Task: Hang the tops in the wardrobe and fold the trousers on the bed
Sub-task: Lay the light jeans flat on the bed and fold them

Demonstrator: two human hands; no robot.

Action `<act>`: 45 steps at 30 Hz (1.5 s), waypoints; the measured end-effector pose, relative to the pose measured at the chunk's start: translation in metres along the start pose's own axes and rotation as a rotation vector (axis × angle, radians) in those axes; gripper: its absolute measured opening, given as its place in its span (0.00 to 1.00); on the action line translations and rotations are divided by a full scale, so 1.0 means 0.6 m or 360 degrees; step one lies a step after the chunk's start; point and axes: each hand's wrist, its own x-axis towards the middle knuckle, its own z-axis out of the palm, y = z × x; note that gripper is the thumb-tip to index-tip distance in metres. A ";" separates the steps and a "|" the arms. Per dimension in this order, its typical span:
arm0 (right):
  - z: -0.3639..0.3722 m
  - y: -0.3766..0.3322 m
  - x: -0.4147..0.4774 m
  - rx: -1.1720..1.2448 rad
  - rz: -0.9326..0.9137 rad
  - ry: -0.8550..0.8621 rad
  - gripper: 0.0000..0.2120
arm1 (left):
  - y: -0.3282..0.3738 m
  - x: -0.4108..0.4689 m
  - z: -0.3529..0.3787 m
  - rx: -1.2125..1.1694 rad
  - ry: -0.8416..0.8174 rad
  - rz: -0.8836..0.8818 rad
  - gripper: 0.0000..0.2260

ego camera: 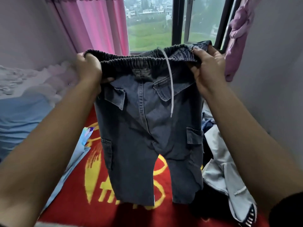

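Note:
A pair of dark blue-grey denim cargo trousers (147,128) hangs upright in the air over the bed (68,202). My left hand (89,69) grips the left end of the elastic waistband. My right hand (207,68) grips the right end of it. The waistband is stretched wide between both hands. A white drawstring (170,82) dangles down the front. Both legs hang straight, with flap pockets on the hips and thighs, and their hems reach close to the red and yellow blanket.
A heap of other clothes (221,169), pale grey and dark, lies on the bed at the right. A light blue garment (82,153) lies at the left. A pink curtain (98,25) and a window (150,22) stand behind. A purple cloth (237,38) hangs at the right.

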 end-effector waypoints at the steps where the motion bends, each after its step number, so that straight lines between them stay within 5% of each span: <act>1: 0.004 0.017 0.025 -0.0032 0.0038 0.0013 0.06 | -0.008 0.022 0.013 -0.0014 -0.0034 -0.0062 0.09; 6: 0.026 0.124 0.193 -0.0532 0.0470 0.0258 0.12 | -0.071 0.159 0.070 -0.0078 -0.0414 -0.0666 0.20; 9: 0.049 0.160 0.270 -0.0651 0.0484 0.0308 0.11 | -0.082 0.234 0.111 -0.0166 -0.0413 -0.0768 0.19; 14: 0.118 0.118 0.347 -0.0387 0.0020 0.0197 0.20 | -0.002 0.288 0.157 -0.0601 -0.0185 -0.0267 0.06; 16: 0.150 0.082 0.360 -0.0274 -0.0131 0.0188 0.16 | 0.029 0.313 0.164 -0.0630 -0.0173 -0.0070 0.06; 18: 0.170 0.057 0.358 -0.0175 -0.0197 0.0179 0.10 | 0.033 0.353 0.169 -0.0598 -0.0142 -0.0007 0.13; 21: 0.178 0.051 0.319 -0.0188 -0.0178 0.0157 0.09 | 0.046 0.314 0.145 -0.0512 0.0045 -0.0027 0.04; 23: 0.161 0.071 0.279 -0.0278 -0.0130 0.0238 0.09 | 0.019 0.270 0.129 -0.0368 0.0080 -0.0078 0.07; 25: 0.126 0.105 0.231 -0.0376 -0.0013 0.0389 0.07 | -0.042 0.230 0.109 -0.0197 0.0134 -0.0174 0.14; 34: -0.245 0.440 -0.037 -0.0820 0.0911 0.0918 0.11 | -0.493 -0.072 -0.060 0.0561 0.0338 -0.0691 0.13; 39: -0.429 0.549 -0.267 -0.0980 0.1573 0.1005 0.11 | -0.721 -0.248 -0.211 0.1105 0.0023 -0.1185 0.11; 45: -0.527 0.610 -0.469 -0.1210 0.1973 0.0909 0.15 | -0.818 -0.373 -0.304 0.1627 -0.0337 -0.1156 0.13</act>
